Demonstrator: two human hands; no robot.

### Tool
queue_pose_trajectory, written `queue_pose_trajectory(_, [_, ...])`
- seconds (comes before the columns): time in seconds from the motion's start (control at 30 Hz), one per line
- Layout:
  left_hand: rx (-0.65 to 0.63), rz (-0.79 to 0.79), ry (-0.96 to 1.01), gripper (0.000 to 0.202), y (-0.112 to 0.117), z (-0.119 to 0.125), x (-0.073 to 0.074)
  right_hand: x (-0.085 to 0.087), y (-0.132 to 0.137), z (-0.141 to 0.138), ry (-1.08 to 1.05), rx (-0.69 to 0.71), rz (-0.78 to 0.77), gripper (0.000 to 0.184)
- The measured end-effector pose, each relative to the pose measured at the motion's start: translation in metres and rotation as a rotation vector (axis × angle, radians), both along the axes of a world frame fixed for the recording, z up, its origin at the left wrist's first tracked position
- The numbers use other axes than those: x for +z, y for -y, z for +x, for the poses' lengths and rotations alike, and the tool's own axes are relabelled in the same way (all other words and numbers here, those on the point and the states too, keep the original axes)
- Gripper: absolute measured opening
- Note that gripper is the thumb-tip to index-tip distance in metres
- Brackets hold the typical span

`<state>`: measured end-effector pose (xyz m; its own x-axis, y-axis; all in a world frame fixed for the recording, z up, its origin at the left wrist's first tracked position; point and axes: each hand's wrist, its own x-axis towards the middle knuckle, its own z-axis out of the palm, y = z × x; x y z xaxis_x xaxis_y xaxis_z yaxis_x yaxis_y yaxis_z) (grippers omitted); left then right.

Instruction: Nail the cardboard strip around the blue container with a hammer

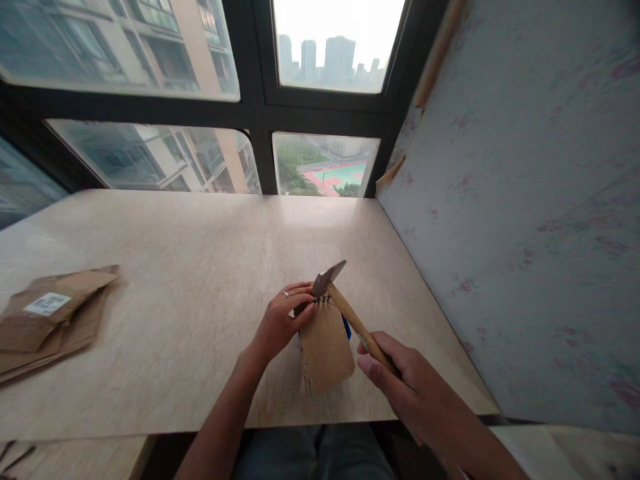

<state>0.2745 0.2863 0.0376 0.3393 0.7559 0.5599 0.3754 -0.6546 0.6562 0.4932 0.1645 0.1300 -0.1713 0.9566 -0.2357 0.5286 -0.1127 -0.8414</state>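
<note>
My right hand (395, 373) is closed round the wooden handle of a hammer (355, 320). The hammer's dark metal head is just above the far edge of a brown cardboard piece (327, 350), beside my left fingertips. Several small dark nail-like bits (324, 299) stand in a row along that edge. My left hand (285, 317), with a ring on one finger, rests at the far left corner of the cardboard. Its thumb and fingers come together there, and what they pinch is too small to tell. A bit of blue (347, 328) shows at the cardboard's right side.
The pale stone-patterned counter (190, 267) runs up to dark-framed windows (320, 110). Brown paper packaging with a white label (50, 313) lies at the left. A flower-patterned wall (510, 220) bounds the right side. My legs (310, 457) are below the front edge.
</note>
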Motion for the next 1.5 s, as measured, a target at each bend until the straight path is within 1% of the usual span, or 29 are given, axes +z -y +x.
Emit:
queue_pose_trajectory(0.07, [-0.001,0.017,0.003,0.009,0.000,0.000,0.001,-0.002,-0.002,0.001,0.009,0.019,-0.008,0.033])
queue_pose_trajectory(0.2, [-0.009,0.007,0.020,0.009,0.001,0.000,0.001,-0.002,-0.004,0.003,-0.010,0.002,-0.010,0.033])
queue_pose_trajectory(0.3, [-0.010,-0.043,0.039,0.009,0.001,0.000,0.001,0.001,-0.004,0.003,-0.010,0.003,-0.003,0.032])
queue_pose_trajectory(0.53, [-0.034,-0.165,0.042,0.010,-0.003,-0.003,0.009,0.004,-0.004,-0.001,-0.004,0.028,-0.035,0.032])
queue_pose_trajectory(0.67, [-0.043,-0.178,0.012,0.012,-0.004,-0.004,0.013,0.004,-0.004,-0.002,-0.008,0.020,-0.006,0.032])
queue_pose_trajectory(0.97, [-0.089,-0.188,0.013,0.013,-0.006,-0.003,0.020,0.001,-0.001,0.002,-0.011,0.010,-0.026,0.028])
queue_pose_trajectory(1.17, [-0.065,-0.175,-0.011,0.012,-0.006,-0.002,0.019,-0.003,0.001,0.005,-0.007,-0.009,-0.051,0.029])
queue_pose_trajectory(1.33, [0.004,-0.144,-0.015,0.009,-0.004,-0.002,0.013,-0.001,0.000,0.006,-0.007,0.007,-0.034,0.029])
queue_pose_trajectory(1.4, [-0.004,-0.155,-0.007,0.009,-0.004,-0.002,0.012,0.000,0.000,0.005,-0.010,0.007,-0.042,0.029])
queue_pose_trajectory(1.5, [-0.063,-0.163,0.013,0.012,-0.005,-0.002,0.015,0.000,0.000,0.005,-0.014,0.002,-0.048,0.029])
